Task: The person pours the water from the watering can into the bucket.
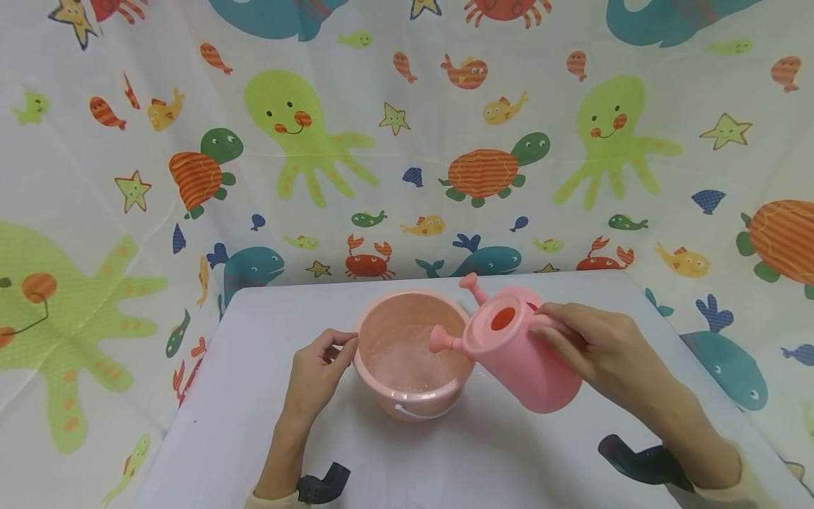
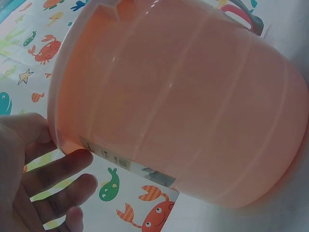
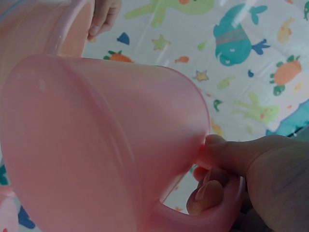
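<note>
A light pink bucket stands on the white table, with what looks like clear, bubbly water in it. My left hand pinches its left rim between thumb and index finger; the left wrist view shows the other fingers spread beside the bucket. On the other side, my right hand grips the handle of a pink watering can. The can is tilted left, its sprinkler head over the bucket's opening. In the right wrist view, fingers curl through the handle of the watering can.
Behind the held can stands a second pink watering can, mostly hidden, its spout pointing up left. The bucket's white bail handle hangs down in front. A sea-animal print curtain hangs behind and beside the table.
</note>
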Demonstrator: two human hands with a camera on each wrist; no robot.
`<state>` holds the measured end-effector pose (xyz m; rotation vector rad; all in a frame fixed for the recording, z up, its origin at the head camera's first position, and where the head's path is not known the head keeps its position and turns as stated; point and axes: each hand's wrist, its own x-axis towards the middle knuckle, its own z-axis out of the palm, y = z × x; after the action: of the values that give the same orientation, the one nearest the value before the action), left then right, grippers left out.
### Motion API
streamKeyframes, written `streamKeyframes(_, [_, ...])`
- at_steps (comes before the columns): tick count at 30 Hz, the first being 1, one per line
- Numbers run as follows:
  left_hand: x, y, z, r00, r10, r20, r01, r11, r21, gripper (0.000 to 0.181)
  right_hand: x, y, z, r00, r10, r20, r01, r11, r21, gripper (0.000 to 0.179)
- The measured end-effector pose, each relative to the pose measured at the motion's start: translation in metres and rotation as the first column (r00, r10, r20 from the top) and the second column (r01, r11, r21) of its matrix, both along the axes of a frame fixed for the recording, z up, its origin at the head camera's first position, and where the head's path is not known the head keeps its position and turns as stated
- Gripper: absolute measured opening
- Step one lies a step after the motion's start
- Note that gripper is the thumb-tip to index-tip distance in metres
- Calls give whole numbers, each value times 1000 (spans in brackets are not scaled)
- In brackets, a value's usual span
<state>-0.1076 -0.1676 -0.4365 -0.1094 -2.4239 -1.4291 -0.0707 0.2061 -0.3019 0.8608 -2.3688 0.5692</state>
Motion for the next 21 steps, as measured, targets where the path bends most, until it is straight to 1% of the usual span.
streamKeyframes(6, [0,0,0,1000,-1,-8,1,1000,0,17,-1,0,2,1000,5,3,-5,1000,12,40])
streamKeyframes(12, [0,0,1,1000,-7,-21,7,1000,4,17,-2,0,2,1000,26,-13,-26,1000,10,29])
streamKeyframes(21, [0,1,0,1000,-2,-6,2,1000,-2,17,-1,-2,4,1000,15,-5,-15,999,38,33])
